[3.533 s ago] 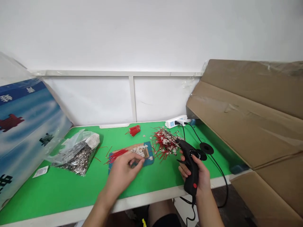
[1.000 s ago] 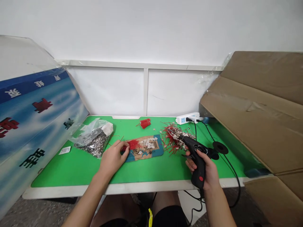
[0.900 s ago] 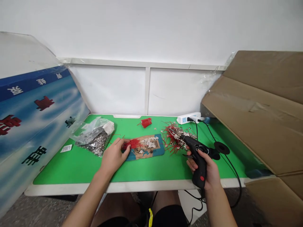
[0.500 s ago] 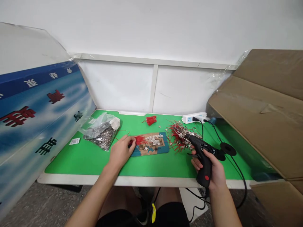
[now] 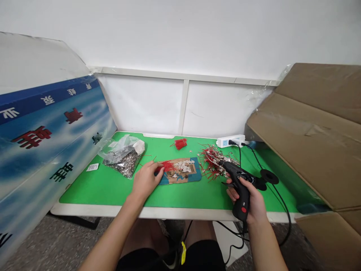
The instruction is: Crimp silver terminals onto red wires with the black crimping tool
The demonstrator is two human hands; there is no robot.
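My right hand (image 5: 252,198) is wrapped round the grip of a black soldering gun (image 5: 237,183), whose tip points toward a heap of red wires with silver terminals (image 5: 213,163). My left hand (image 5: 146,178) rests on the green table (image 5: 113,186), fingers curled at the left end of a small cardboard piece (image 5: 180,171). They pinch at a bunch of red wires (image 5: 167,165) lying there. Small silver terminals are scattered over the cardboard.
A clear bag of silver terminals (image 5: 124,155) lies left of my hand. Another red wire bundle (image 5: 180,143) and a white power strip (image 5: 231,141) sit at the back. A black round stand (image 5: 269,176) is beside the gun. Blue printed board (image 5: 42,139) left, brown carton (image 5: 316,128) right.
My left hand moved from the terminals on the cardboard to the red wire bunch at its left end. My right hand kept holding the gun. The camera shifted back and left.
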